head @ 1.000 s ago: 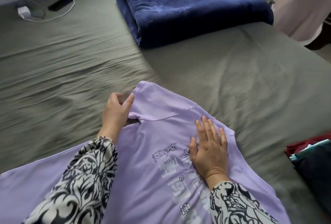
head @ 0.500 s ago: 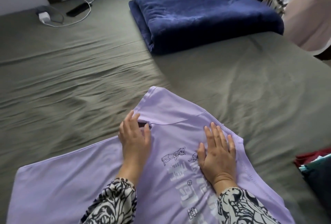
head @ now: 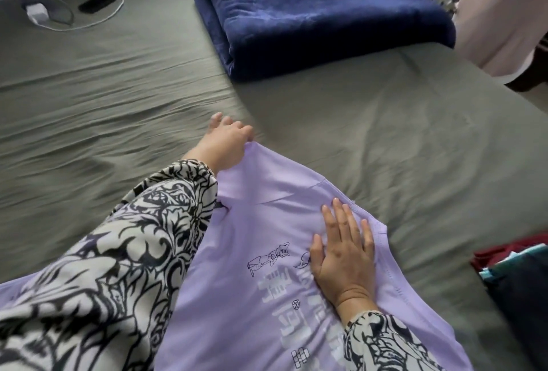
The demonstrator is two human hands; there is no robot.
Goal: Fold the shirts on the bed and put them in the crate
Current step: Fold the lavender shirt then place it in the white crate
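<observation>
Grey-green bedsheet (head: 385, 139) carries a lilac shirt (head: 237, 296) lying lengthwise toward the person, left hand (head: 226, 140) pinching its far sleeve tip, right hand (head: 345, 255) pressed flat, fingers spread, nearer.

Lilac shirt (head: 267, 296), navy blanket (head: 320, 14), olive bedsheet (head: 118, 88).

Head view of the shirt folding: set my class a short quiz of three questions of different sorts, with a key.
1. True or false: the right hand lies flat on the lilac shirt.
2. What does the left hand pinch? A) the shirt's far sleeve tip B) the navy blanket C) the white cable
3. Fill in: the blanket lies ____ on the bed.

Key: 1 true; 2 A; 3 folded.
</observation>
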